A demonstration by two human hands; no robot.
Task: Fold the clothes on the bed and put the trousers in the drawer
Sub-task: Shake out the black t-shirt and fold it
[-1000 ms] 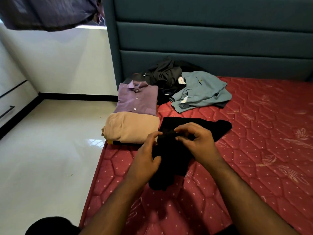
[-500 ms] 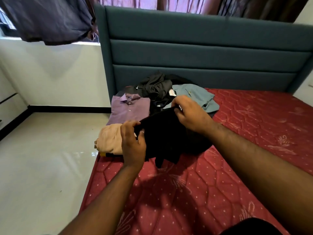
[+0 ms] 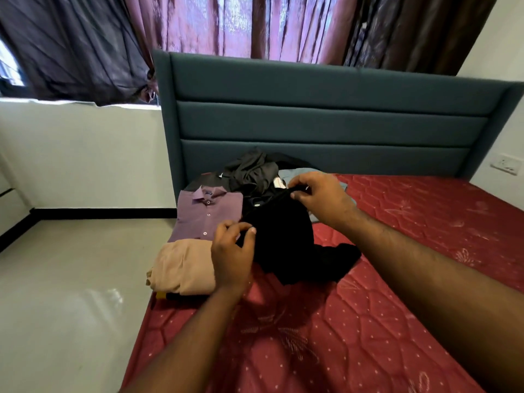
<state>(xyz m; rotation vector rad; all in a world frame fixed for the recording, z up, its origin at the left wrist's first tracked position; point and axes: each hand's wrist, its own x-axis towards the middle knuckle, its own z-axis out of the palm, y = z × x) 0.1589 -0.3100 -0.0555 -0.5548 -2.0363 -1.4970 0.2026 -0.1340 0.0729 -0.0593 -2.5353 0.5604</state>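
On the red mattress (image 3: 368, 321) the person's left hand (image 3: 231, 259) pinches the near edge of a black garment (image 3: 283, 242); the right hand (image 3: 320, 198) pinches its far edge, lifting it while the rest trails on the bed. Beside it lie a folded beige garment (image 3: 184, 268) and purple shirt (image 3: 207, 214). Behind, a dark heap (image 3: 252, 171) sits against the teal headboard (image 3: 326, 109).

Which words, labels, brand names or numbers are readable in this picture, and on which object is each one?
None can be read.
Purple shirt: a small dark tag inside the collar, too small and blurred to read.
Dark clothes pile: a white label at its right edge, blurred, no letters legible.
Wall socket: no marking legible.
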